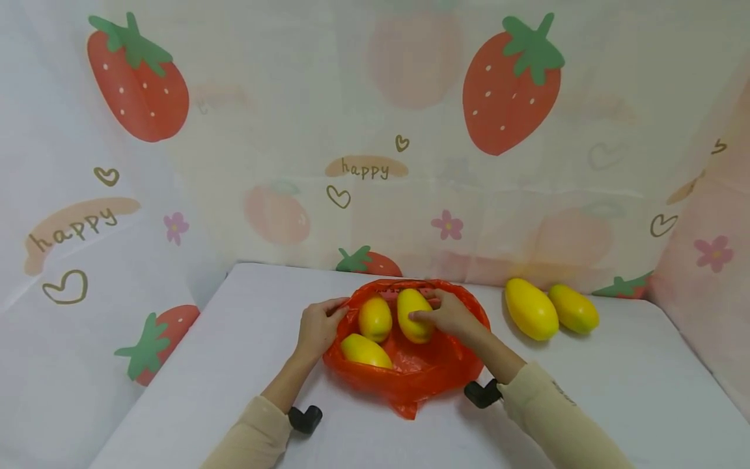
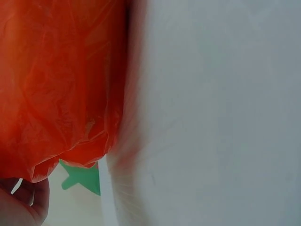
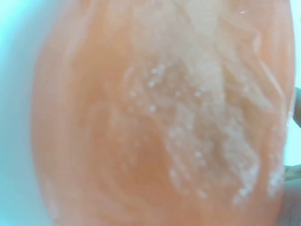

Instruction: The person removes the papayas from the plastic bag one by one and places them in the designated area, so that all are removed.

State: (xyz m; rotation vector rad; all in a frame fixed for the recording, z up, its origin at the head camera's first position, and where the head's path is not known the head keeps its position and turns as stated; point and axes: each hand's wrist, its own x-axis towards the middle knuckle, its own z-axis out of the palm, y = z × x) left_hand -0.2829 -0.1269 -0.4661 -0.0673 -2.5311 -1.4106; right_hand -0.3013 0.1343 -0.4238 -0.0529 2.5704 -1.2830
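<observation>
An orange-red plastic bag (image 1: 404, 385) lies spread wide on the table, its mouth facing up. Inside its left half rest two yellow mangoes, one upright mango (image 1: 375, 319) and one lying mango (image 1: 364, 352). My right hand (image 1: 456, 317) grips a third mango (image 1: 412, 309) over the bag's middle. At the bag's left rim, my left hand (image 1: 318, 329) pinches the plastic between thumb and fingers. The bag's side (image 2: 61, 84) fills much of the left wrist view, with the left hand (image 2: 28, 205) at its lower corner. Blurred plastic (image 3: 160, 117) covers most of the right wrist view.
To the right of the bag, a larger mango (image 1: 531, 309) and a smaller mango (image 1: 574, 309) lie side by side near the table's back edge. A strawberry-print cloth (image 1: 328, 117) hangs behind the white table (image 1: 222, 365).
</observation>
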